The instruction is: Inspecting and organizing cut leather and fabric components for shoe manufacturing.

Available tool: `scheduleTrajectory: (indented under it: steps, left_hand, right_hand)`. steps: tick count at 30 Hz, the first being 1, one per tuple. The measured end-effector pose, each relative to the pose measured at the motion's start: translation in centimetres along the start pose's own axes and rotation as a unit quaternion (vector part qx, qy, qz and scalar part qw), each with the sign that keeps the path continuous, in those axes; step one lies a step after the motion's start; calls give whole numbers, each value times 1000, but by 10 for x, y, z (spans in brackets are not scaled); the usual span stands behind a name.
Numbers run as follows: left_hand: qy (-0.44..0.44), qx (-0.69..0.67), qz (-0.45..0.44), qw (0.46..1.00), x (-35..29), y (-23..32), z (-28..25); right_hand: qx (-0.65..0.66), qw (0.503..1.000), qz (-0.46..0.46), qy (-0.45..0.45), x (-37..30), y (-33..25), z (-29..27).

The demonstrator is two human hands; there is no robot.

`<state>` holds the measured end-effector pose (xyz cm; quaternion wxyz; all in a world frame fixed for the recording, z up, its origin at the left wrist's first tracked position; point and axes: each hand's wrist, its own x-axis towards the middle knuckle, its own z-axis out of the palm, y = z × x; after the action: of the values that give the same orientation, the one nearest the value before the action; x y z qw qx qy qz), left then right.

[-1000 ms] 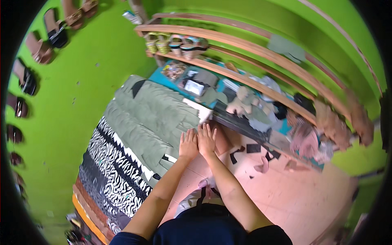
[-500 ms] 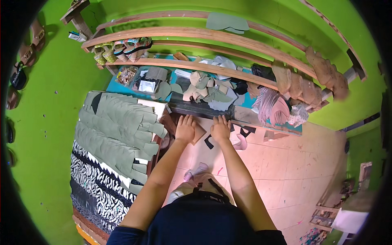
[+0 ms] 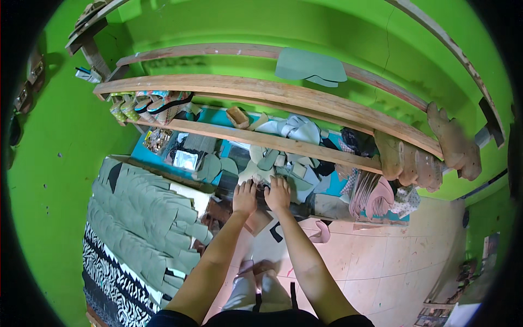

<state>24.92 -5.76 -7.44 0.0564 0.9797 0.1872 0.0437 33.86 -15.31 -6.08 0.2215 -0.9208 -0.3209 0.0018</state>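
I see a clear packet (image 3: 158, 137) of small gold-toned bits (image 3: 155, 143) on the teal bench (image 3: 334, 185) and limp grey-green cut pieces (image 3: 298, 184) heaped just beyond the left hand (image 3: 245, 198) and right hand (image 3: 278, 195), whose grip I cannot tell.

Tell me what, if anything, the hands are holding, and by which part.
Cannot be told: the left hand and right hand are at the bench, with a small dark thing between them, but no grip is clear.
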Motion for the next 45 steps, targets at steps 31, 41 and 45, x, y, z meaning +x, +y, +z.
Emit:
scheduleTrajectory:
  steps: [31,41,45]
  left_hand:
    - [159,-179,124,963,28,-9,-24]
    - [49,-236,298,924,-23,2,-29]
    - [-36,-277,168,946,-34,-2,-22]
  right_hand:
    - [540,811,193,-118,19,34,14]
    - [125,938,-66,-317,-34,31,-19]
    - [163,954,-108,-226,-43,27,-31]
